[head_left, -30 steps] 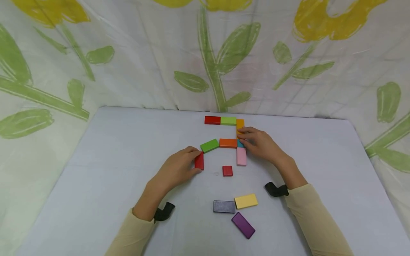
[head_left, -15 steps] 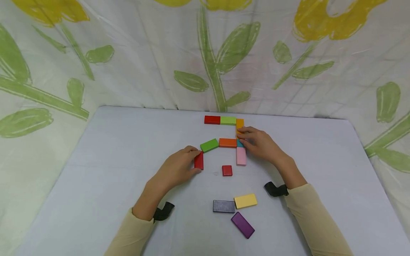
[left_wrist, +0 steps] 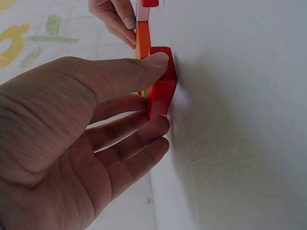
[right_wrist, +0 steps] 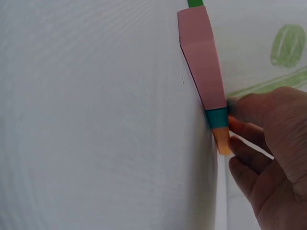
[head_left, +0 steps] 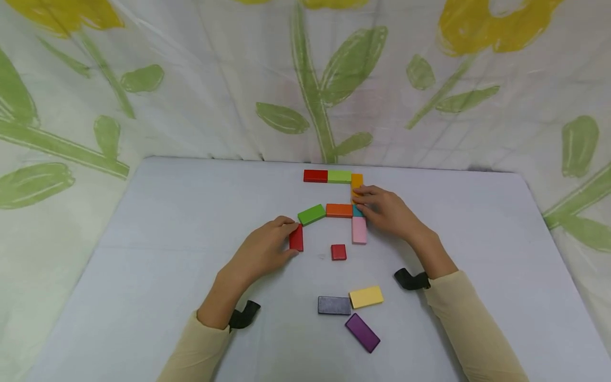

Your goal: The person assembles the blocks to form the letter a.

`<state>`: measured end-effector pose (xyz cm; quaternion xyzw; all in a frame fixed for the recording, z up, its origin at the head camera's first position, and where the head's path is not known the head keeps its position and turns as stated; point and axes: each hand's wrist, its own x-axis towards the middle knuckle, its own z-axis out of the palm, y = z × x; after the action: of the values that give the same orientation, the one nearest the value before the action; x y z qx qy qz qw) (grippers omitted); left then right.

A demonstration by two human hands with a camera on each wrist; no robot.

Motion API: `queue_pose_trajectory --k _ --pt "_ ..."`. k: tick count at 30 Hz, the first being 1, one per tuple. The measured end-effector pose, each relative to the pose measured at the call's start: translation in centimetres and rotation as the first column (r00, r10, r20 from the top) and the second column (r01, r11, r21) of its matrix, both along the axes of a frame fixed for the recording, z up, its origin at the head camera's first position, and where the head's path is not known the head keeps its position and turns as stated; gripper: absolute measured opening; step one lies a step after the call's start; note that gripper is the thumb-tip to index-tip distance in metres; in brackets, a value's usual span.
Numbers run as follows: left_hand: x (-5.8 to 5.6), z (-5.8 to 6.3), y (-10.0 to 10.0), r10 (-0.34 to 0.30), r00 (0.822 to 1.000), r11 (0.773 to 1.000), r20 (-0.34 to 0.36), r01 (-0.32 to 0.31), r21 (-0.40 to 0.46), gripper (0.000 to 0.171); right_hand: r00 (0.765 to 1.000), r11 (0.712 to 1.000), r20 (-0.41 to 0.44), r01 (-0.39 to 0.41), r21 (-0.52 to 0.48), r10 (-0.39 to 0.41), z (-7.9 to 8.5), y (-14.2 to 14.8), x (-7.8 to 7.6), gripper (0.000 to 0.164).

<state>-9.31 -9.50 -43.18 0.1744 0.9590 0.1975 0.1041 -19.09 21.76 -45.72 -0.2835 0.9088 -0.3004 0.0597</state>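
My left hand (head_left: 260, 249) pinches an upright-lying red block (head_left: 296, 238) between thumb and fingers; the left wrist view shows the thumb on the red block's end (left_wrist: 163, 91). Beside its far end lies a slanted green block (head_left: 312, 214). My right hand (head_left: 389, 212) rests its fingers over a yellow-orange block (head_left: 357, 179), partly covering it, while the thumb touches a small teal block (right_wrist: 217, 118). An orange block (head_left: 339, 210) runs left from the teal one, and a pink block (head_left: 359, 231) adjoins it on the near side.
A dark red block (head_left: 315, 176) and a lime block (head_left: 339, 176) form a row at the back. A small red square block (head_left: 338, 252) lies in the middle. Nearer are a grey block (head_left: 334, 305), a yellow block (head_left: 366, 297) and a purple block (head_left: 363, 332).
Both hands and the blocks keep their places. Only the head view has tilted slightly, so everything sits a little higher in the picture.
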Motion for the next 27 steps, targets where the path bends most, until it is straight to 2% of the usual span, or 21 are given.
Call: queue_pose_trajectory --k 27 --pt "0.19 -0.04 -0.05 0.019 1.0 1.0 0.007 -0.019 0.017 0.061 1.0 1.0 0.027 0.005 0.012 -0.006 -0.01 -0.09 0.03 0.035"
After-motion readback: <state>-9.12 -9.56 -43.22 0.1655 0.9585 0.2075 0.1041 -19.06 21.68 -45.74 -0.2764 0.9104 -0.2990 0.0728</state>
